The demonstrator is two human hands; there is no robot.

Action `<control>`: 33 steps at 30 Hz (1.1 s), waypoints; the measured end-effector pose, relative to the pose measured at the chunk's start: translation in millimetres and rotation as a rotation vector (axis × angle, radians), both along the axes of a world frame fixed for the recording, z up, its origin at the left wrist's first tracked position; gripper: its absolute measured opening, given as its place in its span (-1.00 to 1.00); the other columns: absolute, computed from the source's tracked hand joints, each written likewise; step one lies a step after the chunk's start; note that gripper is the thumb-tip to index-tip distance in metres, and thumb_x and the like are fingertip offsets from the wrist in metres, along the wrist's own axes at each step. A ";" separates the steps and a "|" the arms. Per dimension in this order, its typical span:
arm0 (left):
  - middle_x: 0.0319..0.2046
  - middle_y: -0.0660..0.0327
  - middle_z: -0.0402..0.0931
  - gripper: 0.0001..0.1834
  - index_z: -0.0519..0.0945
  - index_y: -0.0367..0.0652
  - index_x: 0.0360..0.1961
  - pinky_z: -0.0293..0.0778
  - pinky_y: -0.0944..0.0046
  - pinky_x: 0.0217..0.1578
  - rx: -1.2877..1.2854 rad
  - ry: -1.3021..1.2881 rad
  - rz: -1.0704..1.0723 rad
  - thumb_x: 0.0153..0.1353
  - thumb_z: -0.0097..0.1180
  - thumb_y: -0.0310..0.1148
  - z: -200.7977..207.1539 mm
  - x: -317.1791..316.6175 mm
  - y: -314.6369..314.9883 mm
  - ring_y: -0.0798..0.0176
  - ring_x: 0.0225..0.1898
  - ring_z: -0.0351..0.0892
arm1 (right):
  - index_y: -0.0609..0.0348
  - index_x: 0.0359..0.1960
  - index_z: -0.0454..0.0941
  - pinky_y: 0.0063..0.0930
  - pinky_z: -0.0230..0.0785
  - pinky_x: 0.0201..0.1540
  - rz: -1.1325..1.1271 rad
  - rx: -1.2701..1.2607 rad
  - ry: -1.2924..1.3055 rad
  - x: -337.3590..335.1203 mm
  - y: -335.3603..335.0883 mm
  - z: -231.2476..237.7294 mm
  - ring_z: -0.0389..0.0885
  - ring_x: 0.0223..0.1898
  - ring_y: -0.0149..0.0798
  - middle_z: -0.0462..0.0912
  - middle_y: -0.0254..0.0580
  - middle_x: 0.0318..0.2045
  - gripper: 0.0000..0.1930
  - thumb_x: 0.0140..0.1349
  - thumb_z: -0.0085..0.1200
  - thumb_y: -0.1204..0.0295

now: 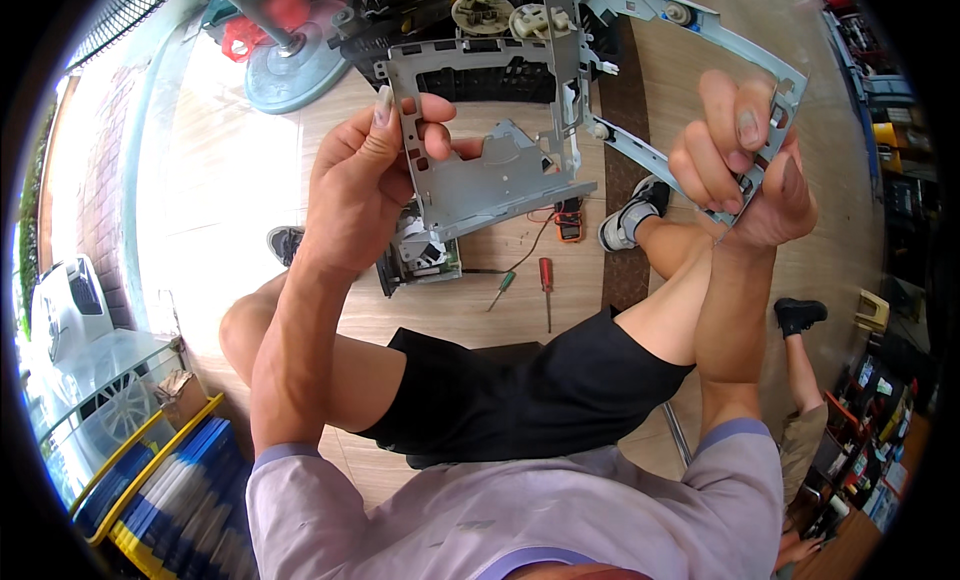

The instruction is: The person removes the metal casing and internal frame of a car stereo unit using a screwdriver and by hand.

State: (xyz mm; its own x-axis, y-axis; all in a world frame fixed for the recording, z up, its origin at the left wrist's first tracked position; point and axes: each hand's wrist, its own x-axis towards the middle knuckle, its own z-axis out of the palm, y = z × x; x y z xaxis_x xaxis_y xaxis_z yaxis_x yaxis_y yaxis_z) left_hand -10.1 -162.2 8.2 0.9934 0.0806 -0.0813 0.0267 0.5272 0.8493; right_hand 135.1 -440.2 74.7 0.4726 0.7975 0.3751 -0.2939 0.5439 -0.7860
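Note:
A grey sheet-metal chassis frame (455, 195) is held up in front of me, spanning from one hand to the other. My left hand (365, 165) pinches its slotted left edge between thumb and fingers. At the far right end, my right hand (750, 165) is wrapped round a narrow bracket-like arm of the frame. Small white fittings show along the frame's arms. Under the frame, on the floor, a partly opened device (425, 260) is half hidden. A green-handled screwdriver (505, 283), a red-handled screwdriver (546, 278) and an orange multimeter (568, 222) lie nearby.
Black machine parts with round cream pieces (483, 15) stand beyond the frame. A round grey-blue stand base (297, 75) is at the far left. Blue packets (190, 490) fill a yellow rack at lower left. Cluttered shelves and another person's leg (800, 370) are at the right.

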 end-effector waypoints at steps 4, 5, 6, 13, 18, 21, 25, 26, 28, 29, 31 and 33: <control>-0.33 0.26 0.53 -0.52 0.53 -0.33 0.12 0.58 0.04 0.12 -0.017 0.009 -0.021 0.59 -0.21 -0.11 0.8 -3.0 3.6 0.00 -0.01 0.69 | 0.15 -0.16 0.44 -0.57 0.14 -0.49 -0.072 -0.058 -0.060 -4.7 -0.7 1.0 0.30 -0.59 -0.53 0.30 -0.36 -0.35 -0.71 0.32 0.28 0.29; -0.34 0.26 0.54 -0.52 0.54 -0.32 0.10 0.58 0.06 0.11 -0.024 0.009 -0.030 0.59 -0.20 -0.10 1.1 -3.0 2.5 0.01 -0.02 0.70 | 0.15 -0.16 0.44 -0.57 0.14 -0.49 -0.062 -0.050 -0.061 -6.4 0.7 1.1 0.30 -0.59 -0.53 0.30 -0.36 -0.35 -0.71 0.32 0.28 0.29; -0.35 0.27 0.54 -0.52 0.55 -0.32 0.09 0.58 0.07 0.11 -0.028 0.008 -0.038 0.58 -0.18 -0.09 1.9 -3.1 2.3 0.03 -0.03 0.70 | 0.12 -0.17 0.45 -0.54 0.14 -0.47 -0.137 -0.071 -0.226 -8.1 3.1 0.7 0.33 -0.55 -0.51 0.30 -0.37 -0.35 -0.73 0.30 0.30 0.31; -0.38 0.28 0.56 -0.52 0.56 -0.30 0.07 0.62 0.10 0.03 -0.021 0.100 -0.058 0.56 -0.14 -0.05 3.6 -3.2 0.5 0.08 -0.05 0.72 | 0.14 -0.41 0.70 -0.16 0.47 -0.08 -0.391 -0.359 -1.159 -18.9 12.3 13.4 0.61 -0.15 -0.05 0.59 -0.17 -0.35 -0.70 -0.32 0.40 0.53; -0.31 0.21 0.63 -0.54 0.55 -0.35 0.09 0.62 0.09 0.08 -0.039 0.109 -0.067 0.59 -0.17 -0.13 5.6 -3.4 7.7 0.07 -0.04 0.72 | 0.08 -0.42 0.70 0.12 0.30 0.30 -0.531 -0.560 -1.676 -35.3 26.5 0.9 0.52 0.18 0.01 0.63 -0.32 -0.28 -0.74 -0.29 0.30 0.54; -0.30 0.21 0.63 -0.54 0.55 -0.36 0.09 0.63 0.14 0.05 0.120 0.142 -0.005 0.59 -0.18 -0.14 7.0 -3.1 9.4 0.12 -0.03 0.72 | 0.11 -0.42 0.69 0.13 0.23 0.37 -0.566 -0.564 -1.745 -39.9 30.9 -6.0 0.53 0.18 -0.05 0.63 -0.35 -0.27 -0.82 -0.15 0.22 0.54; -0.29 0.16 0.65 -0.56 0.53 -0.38 0.11 0.63 0.15 0.04 0.020 0.145 -0.015 0.57 -0.14 -0.17 1.0 -4.0 13.2 0.08 -0.05 0.73 | 0.10 -0.44 0.66 0.18 0.25 0.37 -0.559 -0.563 -1.798 -32.9 32.3 -20.0 0.58 0.11 -0.08 0.62 -0.33 -0.29 -0.85 -0.14 0.25 0.53; -0.30 0.16 0.65 -0.55 0.53 -0.38 0.11 0.63 0.16 0.03 0.044 0.158 -0.024 0.57 -0.13 -0.16 0.6 -4.3 13.0 0.07 -0.05 0.73 | 0.10 -0.47 0.63 0.21 0.27 0.35 -0.562 -0.541 -1.794 -31.6 32.7 -22.5 0.61 0.08 -0.09 0.61 -0.32 -0.31 -0.85 -0.16 0.26 0.51; -0.32 0.15 0.64 -0.54 0.53 -0.37 0.10 0.61 0.17 0.03 0.065 0.147 -0.058 0.57 -0.12 -0.13 2.2 -8.1 12.4 0.06 -0.03 0.72 | 0.11 -0.48 0.62 0.20 0.28 0.35 -0.542 -0.554 -1.802 -31.0 31.8 -23.0 0.61 0.08 -0.08 0.61 -0.31 -0.30 -0.87 -0.15 0.25 0.51; -0.32 0.15 0.64 -0.54 0.53 -0.37 0.10 0.61 0.17 0.03 0.063 0.144 -0.053 0.57 -0.12 -0.13 3.8 -10.1 11.3 0.06 -0.03 0.72 | 0.11 -0.49 0.61 0.20 0.29 0.34 -0.525 -0.571 -1.806 -30.6 31.5 -23.0 0.61 0.08 -0.08 0.61 -0.31 -0.29 -0.88 -0.13 0.25 0.51; -0.32 0.13 0.64 -0.53 0.54 -0.37 0.10 0.58 0.19 0.04 0.084 0.121 -0.090 0.57 -0.12 -0.12 8.6 -13.4 8.5 0.06 0.00 0.71 | 0.12 -0.49 0.61 0.20 0.30 0.34 -0.511 -0.581 -1.801 -30.5 31.8 -24.8 0.61 0.08 -0.07 0.61 -0.29 -0.29 -0.89 -0.12 0.24 0.51; -0.33 0.13 0.63 -0.53 0.53 -0.37 0.11 0.57 0.20 0.06 0.112 0.143 -0.080 0.57 -0.13 -0.12 13.8 -14.0 7.9 0.07 0.02 0.70 | 0.12 -0.49 0.60 0.20 0.30 0.34 -0.493 -0.594 -1.798 -30.5 33.7 -26.7 0.61 0.08 -0.07 0.61 -0.28 -0.28 -0.90 -0.10 0.24 0.51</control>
